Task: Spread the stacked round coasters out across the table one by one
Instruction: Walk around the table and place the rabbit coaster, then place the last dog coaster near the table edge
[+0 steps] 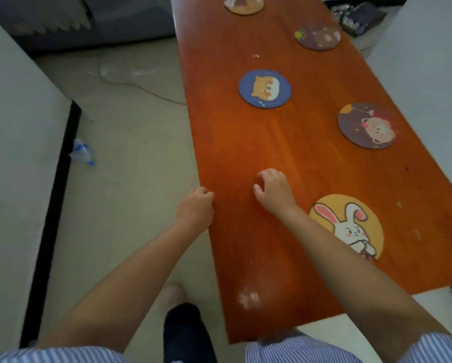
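Several round coasters lie apart on the long orange wooden table (246,258). A yellow rabbit coaster (350,224) is nearest, partly under my right forearm. Further off are a purple bear coaster (366,125), a blue dog coaster (264,89), a dark purple coaster (318,36) and a pale coaster (243,3) cut off by the top edge. My right hand (273,191) rests on bare wood with fingers curled and nothing visible in it. My left hand (196,205) is curled at the table's left edge, holding nothing. No stack is visible.
A crumpled plastic bottle (82,151) and a cable (141,86) lie on the beige floor left of the table. White furniture stands on both sides. A dark box (361,17) sits on the floor at the far right. My foot (183,323) shows below.
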Available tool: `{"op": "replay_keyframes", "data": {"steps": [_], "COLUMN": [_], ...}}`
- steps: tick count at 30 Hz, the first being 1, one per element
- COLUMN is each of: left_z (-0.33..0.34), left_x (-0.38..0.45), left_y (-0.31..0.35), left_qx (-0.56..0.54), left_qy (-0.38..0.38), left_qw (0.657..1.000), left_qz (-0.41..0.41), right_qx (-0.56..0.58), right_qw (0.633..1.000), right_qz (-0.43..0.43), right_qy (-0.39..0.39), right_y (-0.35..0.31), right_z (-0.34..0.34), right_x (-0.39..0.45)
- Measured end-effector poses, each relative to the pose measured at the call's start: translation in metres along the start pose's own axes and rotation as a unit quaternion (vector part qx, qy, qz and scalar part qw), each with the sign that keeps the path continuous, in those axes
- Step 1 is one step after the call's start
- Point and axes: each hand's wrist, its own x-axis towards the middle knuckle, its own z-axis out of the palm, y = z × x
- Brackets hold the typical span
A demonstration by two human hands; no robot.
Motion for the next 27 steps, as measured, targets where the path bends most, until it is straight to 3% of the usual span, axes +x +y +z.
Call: {"op": "replay_keyframes", "data": {"steps": [5, 12, 18, 21, 27], "left_z": [-0.03, -0.05, -0.072, -0.097, -0.148], "left_x": [0.032, 0.096, 0.174, 0.231, 0.336], "left_y": [-0.059, -0.093, -0.082, -0.072, -0.061], "left_qx": [0.036, 0.044, 0.074, 0.112, 0.16], "left_qy": [-0.033, -0.043, -0.074, -0.095, -0.112], "left_qw": [0.991, 0.98, 0.96, 0.947, 0.934], "left_qz": [0.124, 0.188, 0.26, 0.285, 0.298], "right_qx": [-0.022, -0.057, -0.077, -0.014, 0.071], "right_qw": [0.995, 0.983, 0.974, 0.971, 0.939], "right_qz": [0.101, 0.175, 0.202, 0.236, 0.326], "right_qy": [0.009, 0.022, 0.066, 0.032, 0.079], "right_y": [-0.05, -0.064, -0.063, -0.047, -0.024], "right_z": [0.039, 0.062, 0.042, 0.015, -0.034], "right_x": [0.026, 0.029, 0.055, 0.093, 0.183]}}
